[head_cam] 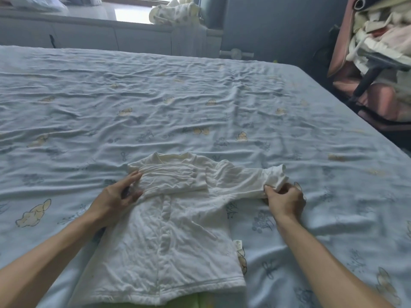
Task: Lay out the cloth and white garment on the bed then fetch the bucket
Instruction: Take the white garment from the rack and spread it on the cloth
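Note:
A small white garment [173, 236] lies flat on the bed [200, 96], its front facing up and its hem nearest me. Its left sleeve is folded across the chest. My left hand [117, 196] holds the folded sleeve's edge at the shoulder, thumb and fingers around the fabric. The right sleeve stretches out to the right, and my right hand [285, 201] pinches its cuff. A strip of light green cloth [178, 304] shows under the hem at the bottom edge. No bucket is in view.
The bed carries a wrinkled light blue sheet with a cartoon print. A pink laundry hamper [378, 52] stuffed with clothes stands to the right of the bed. A grey cabinet [89, 34] with a patterned bundle [175, 12] on it runs along the far wall.

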`<control>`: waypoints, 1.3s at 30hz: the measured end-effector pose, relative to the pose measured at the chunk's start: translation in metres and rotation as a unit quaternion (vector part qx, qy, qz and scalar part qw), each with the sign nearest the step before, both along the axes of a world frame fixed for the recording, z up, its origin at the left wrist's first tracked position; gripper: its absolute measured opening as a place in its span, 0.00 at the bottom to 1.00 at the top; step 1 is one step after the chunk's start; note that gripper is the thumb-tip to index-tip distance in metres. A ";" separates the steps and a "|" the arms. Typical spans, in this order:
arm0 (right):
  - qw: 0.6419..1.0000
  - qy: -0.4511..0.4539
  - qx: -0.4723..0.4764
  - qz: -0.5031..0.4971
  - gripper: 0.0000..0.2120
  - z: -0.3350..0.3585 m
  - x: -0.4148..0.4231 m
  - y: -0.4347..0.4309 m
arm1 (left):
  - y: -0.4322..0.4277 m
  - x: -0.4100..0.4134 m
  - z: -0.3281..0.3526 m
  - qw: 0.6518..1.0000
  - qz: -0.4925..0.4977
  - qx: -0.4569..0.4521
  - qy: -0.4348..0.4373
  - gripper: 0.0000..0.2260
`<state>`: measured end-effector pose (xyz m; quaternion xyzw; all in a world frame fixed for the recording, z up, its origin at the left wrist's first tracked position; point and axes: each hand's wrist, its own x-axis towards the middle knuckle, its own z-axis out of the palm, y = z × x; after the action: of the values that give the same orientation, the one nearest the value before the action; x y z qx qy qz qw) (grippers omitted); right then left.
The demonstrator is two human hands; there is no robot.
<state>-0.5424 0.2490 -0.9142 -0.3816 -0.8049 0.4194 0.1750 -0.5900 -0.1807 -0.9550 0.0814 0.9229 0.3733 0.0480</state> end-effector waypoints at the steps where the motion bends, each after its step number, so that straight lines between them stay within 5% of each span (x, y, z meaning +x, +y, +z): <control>1: 1.000 -0.004 0.005 -0.001 0.13 0.001 -0.001 0.000 | 0.000 0.001 -0.001 1.000 0.002 -0.002 0.002 0.25; 7: 0.999 -0.017 -0.015 -0.032 0.27 0.015 0.008 0.016 | 0.010 0.003 0.013 1.000 0.013 -0.022 0.018 0.28; 12: 0.966 0.012 0.207 0.152 0.36 0.036 0.006 -0.001 | 0.063 0.000 0.055 0.985 0.009 -0.069 0.160 0.26; 15: 0.926 -0.116 0.180 0.311 0.42 0.034 -0.004 -0.032 | 0.123 0.000 0.058 0.971 -0.069 -0.136 0.185 0.25; 21: 0.881 -0.221 0.281 0.310 0.50 -0.002 -0.010 -0.057 | 0.178 -0.001 0.037 0.954 -0.024 -0.191 0.231 0.07; 27: 0.872 -0.247 0.268 0.327 0.52 0.000 -0.011 -0.055 | 0.152 -0.001 0.066 0.945 -0.036 -0.146 0.290 0.11; 31: 0.858 -0.266 0.284 0.335 0.52 0.008 -0.011 -0.056 | 0.099 -0.009 0.113 0.933 0.038 -0.088 0.346 0.04; 39: 0.839 -0.283 0.311 0.346 0.57 0.016 -0.012 -0.060 | -0.076 -0.007 0.149 0.931 0.267 -0.024 0.246 0.11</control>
<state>-0.5541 0.1887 -0.8978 -0.1064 -0.9870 0.0545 -0.1071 -0.5973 -0.2567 -0.8058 -0.0793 0.9020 0.3185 -0.2803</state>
